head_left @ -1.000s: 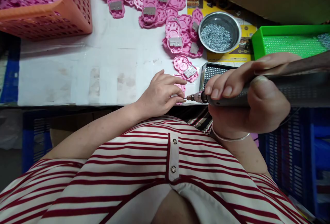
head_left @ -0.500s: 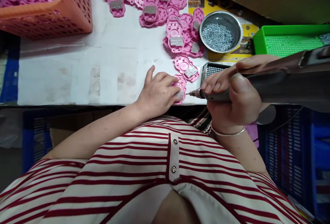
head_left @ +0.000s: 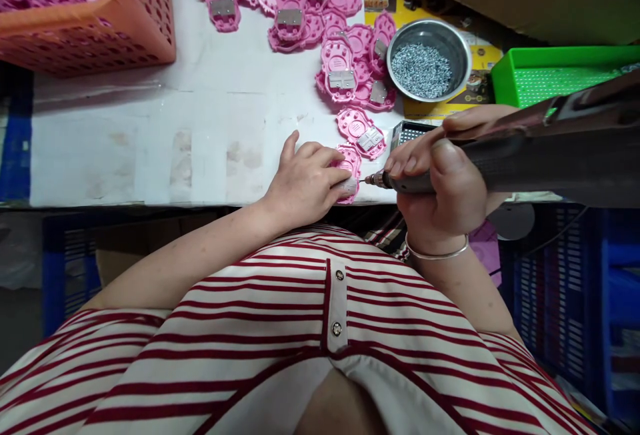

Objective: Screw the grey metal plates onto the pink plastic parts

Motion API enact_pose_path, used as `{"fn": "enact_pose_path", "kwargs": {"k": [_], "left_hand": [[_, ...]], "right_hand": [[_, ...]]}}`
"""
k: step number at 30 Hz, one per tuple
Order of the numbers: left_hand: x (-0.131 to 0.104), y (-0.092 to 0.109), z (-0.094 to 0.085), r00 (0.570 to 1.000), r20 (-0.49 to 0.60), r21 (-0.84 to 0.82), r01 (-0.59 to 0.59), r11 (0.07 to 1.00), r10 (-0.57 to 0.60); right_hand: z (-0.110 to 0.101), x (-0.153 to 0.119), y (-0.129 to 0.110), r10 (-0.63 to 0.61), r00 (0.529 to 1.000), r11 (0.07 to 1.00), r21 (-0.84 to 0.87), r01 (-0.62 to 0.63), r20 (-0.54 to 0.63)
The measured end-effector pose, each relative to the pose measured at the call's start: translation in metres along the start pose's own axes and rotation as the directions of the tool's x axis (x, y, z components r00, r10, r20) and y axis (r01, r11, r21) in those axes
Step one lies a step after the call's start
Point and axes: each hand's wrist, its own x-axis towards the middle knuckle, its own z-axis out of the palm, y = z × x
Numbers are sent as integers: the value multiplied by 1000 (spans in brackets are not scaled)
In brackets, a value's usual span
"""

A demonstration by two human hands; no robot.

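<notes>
Two grips noted: my left hand (head_left: 307, 181) holds the case (head_left: 352, 161), my right hand (head_left: 443, 181) the driver (head_left: 530, 161); the bit (head_left: 363, 181) should seat squarely.

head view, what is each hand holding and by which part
Right hand: the dark, cylindrical screwdriver, by the front of its body. Left hand: laid over the pink plastic piece at its silver metal plate; whether it grips cannot be told.

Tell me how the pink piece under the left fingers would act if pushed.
The pink piece looks like moulded plastic, so probably stiff. Lying flat on the white tabletop, it would likely slide rather than roll, though the left hand touching it may resist that.
</notes>
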Motion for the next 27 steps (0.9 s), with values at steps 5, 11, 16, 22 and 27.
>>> {"fn": "enact_pose_path", "kwargs": {"k": [5,11,16,22,27], "left_hand": [[-1,0,0,1000,12,-21,5,1000,-5],[-1,1,-2,1000,26,-27,4,1000,-3],[-1,0,-2,1000,30,-28,10,1000,-9],[-1,0,-1,999,40,-24,18,1000,-17],[-1,1,-2,999,47,-18,24,1000,-23]], "right_hand": [[-2,0,10,1,1000,997,83,-2,4],[2,0,5,-24,999,998,65,22,39],[6,1,3,-105,994,989,102,104,4],[5,1,2,30,999,995,91,-34,44],[4,1,2,25,999,991,130,-30,44]]}}
